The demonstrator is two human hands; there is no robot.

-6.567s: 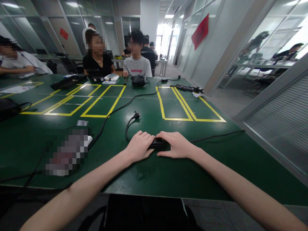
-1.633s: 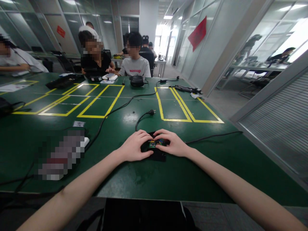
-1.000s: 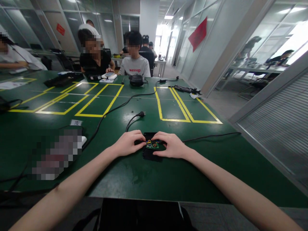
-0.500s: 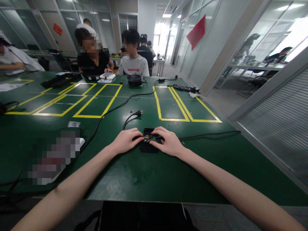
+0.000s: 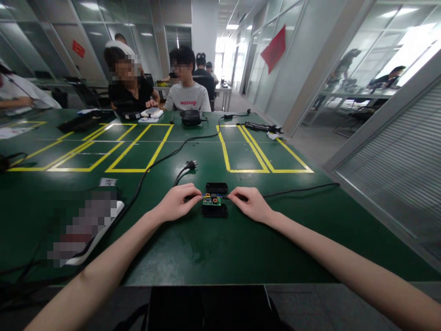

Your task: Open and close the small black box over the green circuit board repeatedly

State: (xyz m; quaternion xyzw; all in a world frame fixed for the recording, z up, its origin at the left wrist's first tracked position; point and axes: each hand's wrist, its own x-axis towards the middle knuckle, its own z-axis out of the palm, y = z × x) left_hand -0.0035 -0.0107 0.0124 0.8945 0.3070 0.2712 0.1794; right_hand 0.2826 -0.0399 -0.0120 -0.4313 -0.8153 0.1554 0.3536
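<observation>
A small green circuit board (image 5: 212,200) with orange ring coils sits between my hands. It lies between two black plastic case halves, one behind (image 5: 217,187) and one in front (image 5: 214,212). At the board's left end, my left hand (image 5: 176,202) pinches the lead of a short black power cord (image 5: 178,177); part of that lead is hidden by the fingers. The cord ends in a plug (image 5: 191,164) beyond this hand. On the other side, my right hand (image 5: 253,204) pinches a black cable (image 5: 299,190) close to the board's right end.
A white-edged device (image 5: 115,218), mostly blurred, lies at left near a paper label (image 5: 108,182). A long black cord (image 5: 165,156) crosses the green table (image 5: 206,257). Yellow tape (image 5: 203,124) marks areas farther back. A black case (image 5: 191,117) stands near two seated people.
My right hand has drawn back to the right, off the board. The board now shows fully, with the two case halves visible apart behind and in front. The view has shifted slightly.
</observation>
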